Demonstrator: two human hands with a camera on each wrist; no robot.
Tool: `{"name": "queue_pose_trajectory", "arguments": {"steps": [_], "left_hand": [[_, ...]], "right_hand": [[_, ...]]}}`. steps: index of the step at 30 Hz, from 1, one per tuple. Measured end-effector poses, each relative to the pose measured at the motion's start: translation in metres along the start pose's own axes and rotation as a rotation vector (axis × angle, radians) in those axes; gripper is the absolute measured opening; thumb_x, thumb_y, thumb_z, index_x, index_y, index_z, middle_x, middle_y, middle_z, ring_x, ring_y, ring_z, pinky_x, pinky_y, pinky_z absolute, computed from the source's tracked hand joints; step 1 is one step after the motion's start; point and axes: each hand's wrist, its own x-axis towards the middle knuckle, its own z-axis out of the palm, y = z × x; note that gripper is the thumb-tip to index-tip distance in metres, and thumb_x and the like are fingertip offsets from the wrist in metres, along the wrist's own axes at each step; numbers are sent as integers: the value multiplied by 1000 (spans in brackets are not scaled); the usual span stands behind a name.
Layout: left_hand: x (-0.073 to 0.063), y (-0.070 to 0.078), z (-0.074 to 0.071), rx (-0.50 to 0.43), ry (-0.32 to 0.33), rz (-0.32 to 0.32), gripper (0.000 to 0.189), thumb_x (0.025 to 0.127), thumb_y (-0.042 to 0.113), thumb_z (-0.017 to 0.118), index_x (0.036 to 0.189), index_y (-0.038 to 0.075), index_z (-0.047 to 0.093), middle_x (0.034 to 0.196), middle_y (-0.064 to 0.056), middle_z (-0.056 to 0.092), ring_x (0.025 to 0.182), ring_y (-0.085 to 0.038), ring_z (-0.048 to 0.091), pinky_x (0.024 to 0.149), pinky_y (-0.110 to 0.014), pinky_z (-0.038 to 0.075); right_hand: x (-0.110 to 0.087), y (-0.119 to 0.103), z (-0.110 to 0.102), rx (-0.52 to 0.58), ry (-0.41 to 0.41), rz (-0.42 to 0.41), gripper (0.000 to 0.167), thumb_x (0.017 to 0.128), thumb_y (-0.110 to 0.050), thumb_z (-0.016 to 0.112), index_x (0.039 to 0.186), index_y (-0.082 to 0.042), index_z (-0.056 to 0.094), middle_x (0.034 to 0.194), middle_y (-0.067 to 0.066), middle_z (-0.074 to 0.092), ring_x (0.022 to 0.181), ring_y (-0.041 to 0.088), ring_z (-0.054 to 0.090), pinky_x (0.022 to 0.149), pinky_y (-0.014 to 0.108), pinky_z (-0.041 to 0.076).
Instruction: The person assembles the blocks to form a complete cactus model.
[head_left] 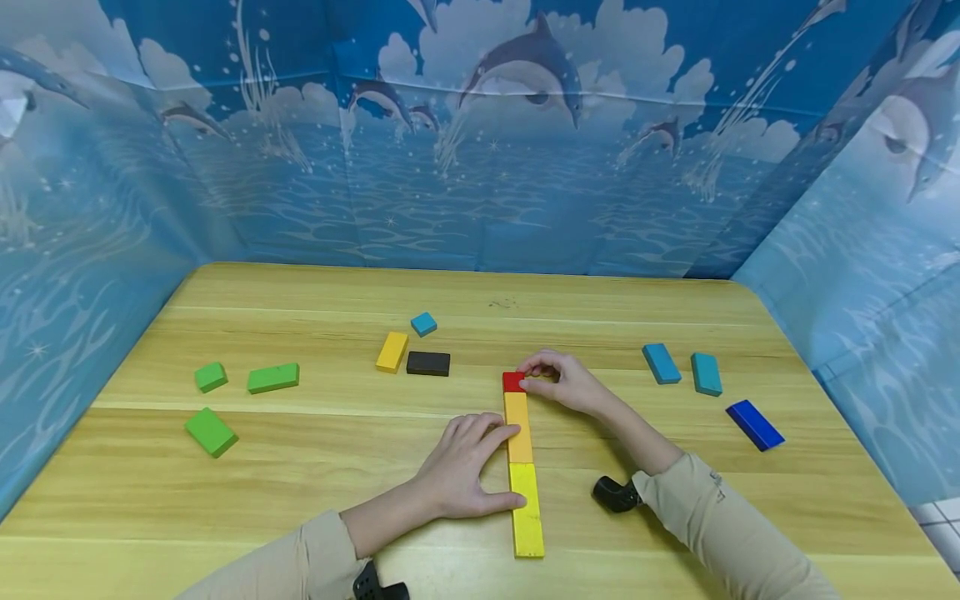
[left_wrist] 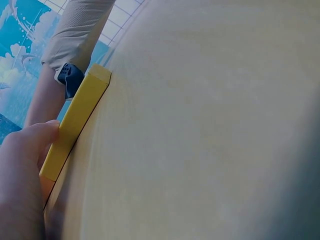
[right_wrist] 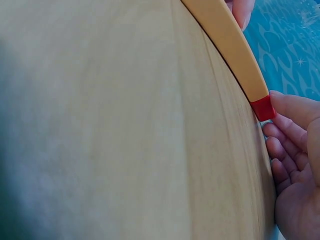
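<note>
A yellow block (head_left: 528, 529), a light orange block (head_left: 518, 429) and a small red block (head_left: 512, 382) lie end to end in a straight row on the table. My right hand (head_left: 570, 385) pinches the red block at the row's far end, with the thumb against it in the right wrist view. Spread along the row's left side, my left hand (head_left: 468, 471) rests its thumb on the yellow block and its index finger on the orange one. The left wrist view shows that thumb touching the yellow block (left_wrist: 77, 120).
Three green blocks (head_left: 273, 378) lie at the left. A dark yellow block (head_left: 392, 352), a black block (head_left: 428, 364) and a small light-blue block (head_left: 423, 324) sit beyond my left hand. Two light-blue blocks (head_left: 662, 363) and a dark blue block (head_left: 755, 425) lie at the right.
</note>
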Motion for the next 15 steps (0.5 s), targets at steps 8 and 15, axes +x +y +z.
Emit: {"name": "queue_pose_trajectory", "arguments": {"steps": [8,15], "left_hand": [[0,0,-2,-6,-8,-5,77,75,65,56,135,18,42,127,0,40,115,-17,36,100,-39,26],[0,1,-2,-3,-14,-8,78,75,65,55,135,19,42,127,0,40,115,-17,36,100,-39,26]], "right_hand": [[-1,-7,0,-13,-5,-3,20,85,-10,65,103,-1,64,96,10,60,85,20,50,73,28,42],[-9,-31,-7,87,-8,25,29,86,-4,61,112,9,56,103,22,57,89,26,50,77,30,42]]}}
